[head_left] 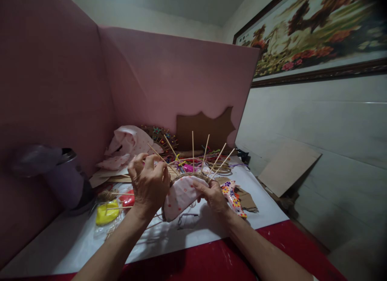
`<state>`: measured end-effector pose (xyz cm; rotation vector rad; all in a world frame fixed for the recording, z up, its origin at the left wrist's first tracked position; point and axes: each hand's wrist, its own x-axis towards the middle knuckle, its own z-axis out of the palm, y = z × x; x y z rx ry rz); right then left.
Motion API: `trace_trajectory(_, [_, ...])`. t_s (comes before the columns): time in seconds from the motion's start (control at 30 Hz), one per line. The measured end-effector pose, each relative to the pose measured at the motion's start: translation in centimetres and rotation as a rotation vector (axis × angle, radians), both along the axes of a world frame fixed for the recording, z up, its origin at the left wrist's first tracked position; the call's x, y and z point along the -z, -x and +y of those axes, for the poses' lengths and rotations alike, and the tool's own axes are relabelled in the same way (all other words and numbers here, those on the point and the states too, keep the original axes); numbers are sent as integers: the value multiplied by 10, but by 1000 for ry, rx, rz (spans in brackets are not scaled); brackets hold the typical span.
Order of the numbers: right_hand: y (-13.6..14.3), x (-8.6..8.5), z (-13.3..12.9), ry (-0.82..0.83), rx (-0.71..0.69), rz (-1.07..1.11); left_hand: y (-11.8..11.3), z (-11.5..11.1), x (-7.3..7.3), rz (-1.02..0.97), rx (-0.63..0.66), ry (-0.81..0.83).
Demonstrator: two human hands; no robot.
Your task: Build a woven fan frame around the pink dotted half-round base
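My right hand (211,194) grips a half-round piece covered in white cloth with orange dots (184,194), thumb on its front face. Brown twine (193,175) runs along the curved top edge, and several thin wooden sticks (205,152) fan upward from it. At the piece's left, my left hand (149,178) is raised with its fingertips pinched together. A thin pale strand leads from these fingertips toward the sticks; its exact kind is hard to make out. The lower left edge of the piece is partly hidden behind my left hand.
Left lie a yellow clay lump (107,212) and a red one (127,198) in clear bags. Dotted cloth (130,142), colored cords (217,155) and cut brown cardboard (202,130) are behind. A flower-patterned piece (233,198) lies right. A lidded cup (71,180) stands far left.
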<state>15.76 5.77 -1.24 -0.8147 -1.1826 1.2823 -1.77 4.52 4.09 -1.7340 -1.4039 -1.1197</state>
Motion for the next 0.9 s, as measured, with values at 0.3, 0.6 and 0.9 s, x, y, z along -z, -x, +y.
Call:
trace_trajectory(0.3, [1, 0, -2, 6, 7, 45, -2, -3, -1, -21, 37, -4])
trace_trajectory(0.6, [3, -4, -6, 46, 88, 107, 4, 4, 2, -103, 23, -30])
trace_trajectory(0.9, [2, 0, -3, 34, 62, 100, 1, 6, 6, -100, 40, 62])
